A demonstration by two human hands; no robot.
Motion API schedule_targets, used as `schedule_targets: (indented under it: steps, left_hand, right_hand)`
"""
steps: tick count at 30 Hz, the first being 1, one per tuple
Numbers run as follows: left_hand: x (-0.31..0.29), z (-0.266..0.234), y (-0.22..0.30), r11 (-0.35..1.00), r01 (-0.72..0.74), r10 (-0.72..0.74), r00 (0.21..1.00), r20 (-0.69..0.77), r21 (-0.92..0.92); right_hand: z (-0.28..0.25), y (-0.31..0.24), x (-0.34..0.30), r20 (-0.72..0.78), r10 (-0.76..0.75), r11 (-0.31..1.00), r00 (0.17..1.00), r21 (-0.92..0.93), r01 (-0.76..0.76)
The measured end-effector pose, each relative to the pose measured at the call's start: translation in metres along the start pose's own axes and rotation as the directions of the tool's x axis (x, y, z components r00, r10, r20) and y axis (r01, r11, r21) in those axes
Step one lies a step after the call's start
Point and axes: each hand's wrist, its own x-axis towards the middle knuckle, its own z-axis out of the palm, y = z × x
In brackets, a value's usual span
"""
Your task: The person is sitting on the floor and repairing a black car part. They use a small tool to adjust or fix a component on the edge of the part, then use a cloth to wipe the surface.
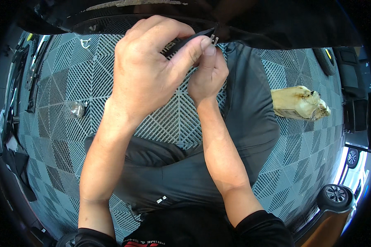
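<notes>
My left hand [146, 68] is closed around a narrow black piece [184, 42], which looks like a strip of trim. Its thumb presses along the lower side near the tip. Just right of it, my right hand [210, 76] pinches at the same end, thumb and fingers together. A small silvery metal clip [214, 39] sticks up at these fingertips; whether it is fixed to the black piece cannot be made out. Both hands are raised close beneath the edge of a glossy black panel [268, 29], which spans the top of the view.
My legs [251, 119] are folded on grey ribbed floor tiles [292, 152]. A crumpled yellowish container [294, 103] lies to the right, a clear plastic bag [76, 109] to the left. Long black parts [35, 74] lie far left. A tyre [325, 61] and a car wheel [336, 194] are at right.
</notes>
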Motion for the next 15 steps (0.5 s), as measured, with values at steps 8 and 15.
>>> schedule_targets:
  steps: [8,15]
  left_hand:
    - [0.0,-0.01,-0.01,1.0,-0.029,0.029,1.0,0.007,0.004]
    - [0.002,-0.01,-0.009,1.0,0.008,-0.008,1.0,0.013,-0.021]
  right_hand:
    - [0.004,-0.008,-0.004,-0.026,0.054,0.982,0.998,0.185,-0.049]
    - [0.007,-0.005,0.0,-0.054,-0.025,0.991,0.998,0.126,0.032]
